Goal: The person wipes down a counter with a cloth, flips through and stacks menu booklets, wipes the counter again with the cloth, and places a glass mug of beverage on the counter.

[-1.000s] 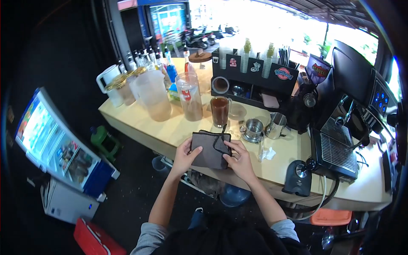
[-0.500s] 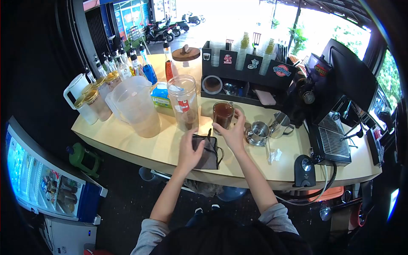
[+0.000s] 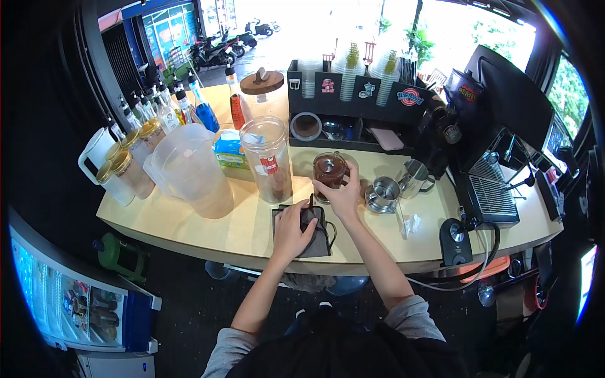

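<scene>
A clear glass mug (image 3: 329,166) of dark brown liquid stands on the counter. My right hand (image 3: 342,196) is wrapped round its near right side, thumb in front and fingers behind. Just left of it lies a flat dark grey pouch (image 3: 321,244) with thin black straps. On the pouch, my left hand (image 3: 293,230) has its thumb and fingers curled about the dark material near an upright black tip; the fingertips are partly hidden. A tall clear canister (image 3: 267,157) with a red label stands behind my left hand. Right of the mug sit a small steel cup (image 3: 382,193) and a steel pitcher (image 3: 416,177).
A large translucent jug (image 3: 194,173), lidded jars (image 3: 132,167) and several syrup bottles (image 3: 203,112) fill the left side. Behind are a tissue pack (image 3: 230,150) and a black cup organizer (image 3: 346,120). An espresso machine (image 3: 485,189) stands right, with a crumpled tissue (image 3: 413,223) nearer.
My left hand has come down onto the pouch and its fingers have curled in. My right hand has closed more firmly round the mug. The camera view has shifted slightly.
</scene>
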### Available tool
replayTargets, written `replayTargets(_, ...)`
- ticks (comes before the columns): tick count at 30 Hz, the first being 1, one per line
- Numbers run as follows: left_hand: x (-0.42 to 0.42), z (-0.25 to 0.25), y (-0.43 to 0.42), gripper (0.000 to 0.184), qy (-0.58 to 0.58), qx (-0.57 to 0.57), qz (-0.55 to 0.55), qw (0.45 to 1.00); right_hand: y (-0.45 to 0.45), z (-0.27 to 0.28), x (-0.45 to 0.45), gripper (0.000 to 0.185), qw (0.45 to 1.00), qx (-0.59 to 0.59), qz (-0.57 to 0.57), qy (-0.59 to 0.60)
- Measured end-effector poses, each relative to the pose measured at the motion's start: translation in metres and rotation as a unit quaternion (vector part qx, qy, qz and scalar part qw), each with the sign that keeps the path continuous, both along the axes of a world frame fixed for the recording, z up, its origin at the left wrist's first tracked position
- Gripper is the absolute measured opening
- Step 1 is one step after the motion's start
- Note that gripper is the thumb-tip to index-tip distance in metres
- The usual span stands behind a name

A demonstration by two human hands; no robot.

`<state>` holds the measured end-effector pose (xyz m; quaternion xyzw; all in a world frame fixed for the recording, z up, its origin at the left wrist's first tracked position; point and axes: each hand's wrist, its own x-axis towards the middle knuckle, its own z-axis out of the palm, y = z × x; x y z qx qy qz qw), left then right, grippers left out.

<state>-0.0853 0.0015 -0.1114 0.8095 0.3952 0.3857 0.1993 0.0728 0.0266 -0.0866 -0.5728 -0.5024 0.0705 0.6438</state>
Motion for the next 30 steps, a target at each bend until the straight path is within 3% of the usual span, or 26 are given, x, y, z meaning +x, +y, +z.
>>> replayTargets(20, 0.001, -0.005, 0.001, 0.041, -0.01, 0.024, -0.004, 1.0, -0.049, 0.032, 0.02, 0.072, 0.994, 0.021, 0.08, 0.068)
replayTargets(24, 0.01, 0.002, 0.002, 0.035, -0.086, -0.016, -0.011, 0.996, -0.081, 0.046, 0.025, 0.073, 0.992, 0.022, 0.1, 0.068)
replayTargets(30, 0.049, 0.046, -0.025, 0.028, -0.207, -0.1, -0.139, 0.963, -0.145, 0.064, 0.038, 0.074, 0.992, 0.021, 0.091, 0.082)
